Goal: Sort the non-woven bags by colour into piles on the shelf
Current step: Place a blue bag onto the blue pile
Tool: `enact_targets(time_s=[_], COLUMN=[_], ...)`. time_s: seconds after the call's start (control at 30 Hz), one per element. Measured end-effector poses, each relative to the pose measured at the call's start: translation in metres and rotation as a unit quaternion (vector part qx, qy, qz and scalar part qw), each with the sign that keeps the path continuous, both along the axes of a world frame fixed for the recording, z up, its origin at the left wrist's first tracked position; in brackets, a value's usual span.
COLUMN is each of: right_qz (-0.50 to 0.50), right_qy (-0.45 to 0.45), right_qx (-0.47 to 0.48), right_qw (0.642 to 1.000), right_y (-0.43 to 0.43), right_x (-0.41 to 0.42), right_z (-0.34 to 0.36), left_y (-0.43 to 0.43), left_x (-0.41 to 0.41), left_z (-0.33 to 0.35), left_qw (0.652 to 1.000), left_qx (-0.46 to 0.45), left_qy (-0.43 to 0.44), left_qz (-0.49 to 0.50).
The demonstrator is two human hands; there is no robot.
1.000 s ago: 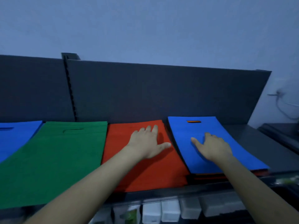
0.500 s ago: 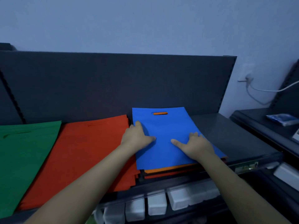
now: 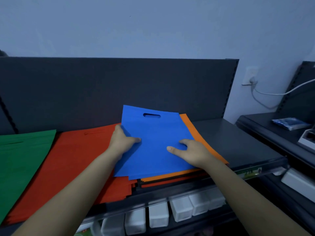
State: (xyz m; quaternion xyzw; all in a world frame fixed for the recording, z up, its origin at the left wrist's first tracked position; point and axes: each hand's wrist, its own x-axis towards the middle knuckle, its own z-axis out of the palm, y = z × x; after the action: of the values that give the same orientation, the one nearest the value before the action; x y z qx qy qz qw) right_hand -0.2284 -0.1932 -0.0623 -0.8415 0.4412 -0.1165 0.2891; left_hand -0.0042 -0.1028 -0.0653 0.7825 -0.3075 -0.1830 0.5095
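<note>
Dim, with a cool blue cast over everything. The light is soft and even, from no source that shows, and the wall (image 3: pixel 153 28) darkens toward the corners. The back panel (image 3: pixel 85 92) is almost black, without detail. Only a faint shadow lies on the blue bag (image 3: pixel 153 159) under the right hand (image 3: pixel 192 152). Wide-angle bending bows the shelf edge (image 3: pixel 255 169); the white boxes (image 3: pixel 158 217) below are smeared.

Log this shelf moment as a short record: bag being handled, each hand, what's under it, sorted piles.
bag handled: blue bag, topmost on the right
left hand: grips its left edge, thumb on top
right hand: rests on its right side; grip unclear
underneath: orange bag
sorted piles: red pile beside it, green pile further left
</note>
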Motion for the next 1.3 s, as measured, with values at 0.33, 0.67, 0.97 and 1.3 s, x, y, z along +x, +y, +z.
enact_targets(time_s=[0.33,0.67,0.97,1.3], right_qz=[-0.139,-0.230,-0.145,-0.077], right_qy=[-0.098,-0.269,-0.285,-0.341], right_qx=[0.023,0.198,0.217,0.237], right_qw=[0.985,0.914,0.922,0.906], right_y=[-0.012,-0.035,0.015,0.178], right_x=[0.004,0.027,0.088,0.239], right_z=[0.010,0.011,0.018,0.029], left_y=[0.006,0.021,0.084,0.266], left_x=[0.003,0.004,0.062,0.203], left_z=[-0.008,0.013,0.035,0.037], left_qw=[0.974,0.977,0.984,0.982], left_qx=[-0.111,-0.108,-0.102,-0.129], left_qy=[0.181,0.156,0.127,0.130], left_qz=[-0.076,-0.101,-0.065,-0.044])
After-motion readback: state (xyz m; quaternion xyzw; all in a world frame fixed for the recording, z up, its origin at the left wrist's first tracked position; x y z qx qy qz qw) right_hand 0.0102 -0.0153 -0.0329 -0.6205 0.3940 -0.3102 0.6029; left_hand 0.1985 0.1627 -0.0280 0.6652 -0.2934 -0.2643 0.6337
